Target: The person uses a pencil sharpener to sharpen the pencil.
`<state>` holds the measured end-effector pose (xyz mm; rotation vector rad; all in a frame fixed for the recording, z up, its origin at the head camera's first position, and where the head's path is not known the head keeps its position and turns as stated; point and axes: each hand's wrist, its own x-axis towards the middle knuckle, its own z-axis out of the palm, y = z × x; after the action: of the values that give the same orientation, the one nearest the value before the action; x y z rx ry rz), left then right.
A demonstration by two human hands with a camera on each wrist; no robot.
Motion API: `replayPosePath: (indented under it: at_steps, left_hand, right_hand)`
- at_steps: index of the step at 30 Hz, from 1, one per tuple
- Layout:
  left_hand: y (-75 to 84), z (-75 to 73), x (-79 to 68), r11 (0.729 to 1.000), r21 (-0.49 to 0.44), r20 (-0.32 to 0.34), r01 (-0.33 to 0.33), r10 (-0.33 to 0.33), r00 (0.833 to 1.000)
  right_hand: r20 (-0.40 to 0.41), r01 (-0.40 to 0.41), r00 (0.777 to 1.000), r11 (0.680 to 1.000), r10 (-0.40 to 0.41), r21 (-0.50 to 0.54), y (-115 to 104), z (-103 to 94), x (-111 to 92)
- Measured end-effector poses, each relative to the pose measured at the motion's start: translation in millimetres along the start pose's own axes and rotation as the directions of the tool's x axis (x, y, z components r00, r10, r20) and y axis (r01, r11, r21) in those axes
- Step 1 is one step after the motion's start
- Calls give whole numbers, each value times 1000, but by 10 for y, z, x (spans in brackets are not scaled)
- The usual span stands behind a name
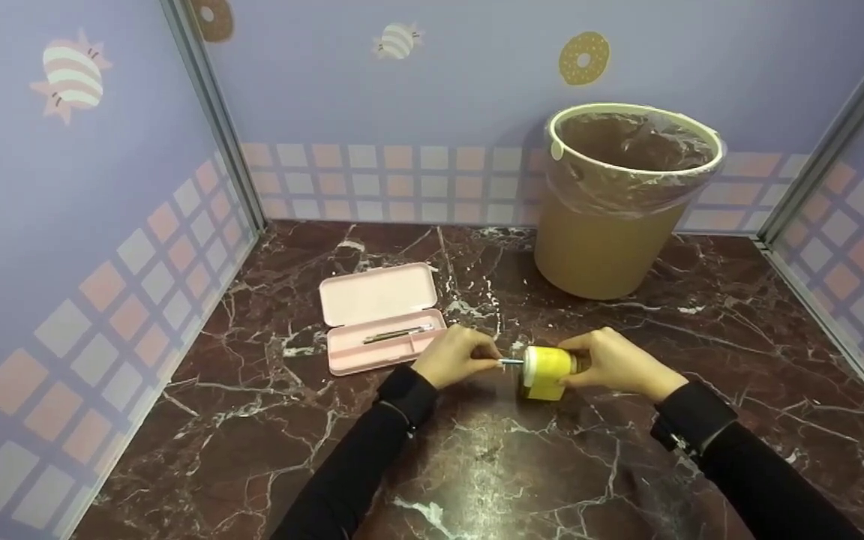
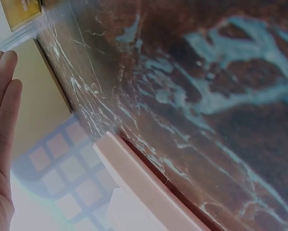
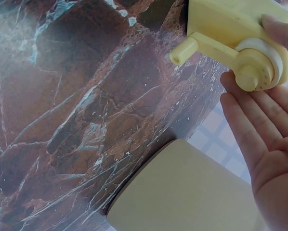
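A yellow crank-handled pencil sharpener [image 1: 547, 375] stands on the dark marbled table in front of me. My left hand [image 1: 456, 357] pinches a thin pencil [image 1: 510, 361] whose far end meets the sharpener's white front; its tip is hidden. On the other side, my right hand [image 1: 618, 363] grips the sharpener at its crank end. The right wrist view shows the thumb on the yellow body, fingers under the round hub, and the crank handle [image 3: 184, 51] sticking out to the left. In the left wrist view only part of the sharpener [image 2: 19, 13] appears at the top corner.
Left of the hands lies an open pink pencil case [image 1: 349, 367] with a few slim pencils [image 1: 399, 334] inside. Behind the sharpener, to the right, stands a tan bin [image 1: 597, 247] with a clear liner. Small pale specks dot the table. Patterned walls enclose the back and sides.
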<state>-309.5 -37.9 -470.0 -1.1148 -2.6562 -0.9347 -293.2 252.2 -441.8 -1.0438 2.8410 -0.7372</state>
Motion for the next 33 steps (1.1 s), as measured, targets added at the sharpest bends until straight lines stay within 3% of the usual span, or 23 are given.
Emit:
replayPosePath:
  at_steps: [16, 23, 28, 33]
  left_hand:
    - [-37, -39, -24, 999, -48, 25, 5, -4, 1000]
    - [-174, -161, -147, 999, 12, -11, 46, -45, 999]
    - [-174, -204, -198, 997, -54, 13, 50, -49, 999]
    - [-189, -187, -272, 983, -149, -3, 107, -109, 994]
  right_hand:
    - [8, 0, 1000, 1000, 0, 6, -25, -12, 0]
    - [0, 2, 1000, 1000, -2, 1, 3, -53, -30]
    - [-4, 6, 1000, 1000, -6, -14, 9, -64, 0]
    - [9, 4, 1000, 1000, -3, -5, -6, -19, 22]
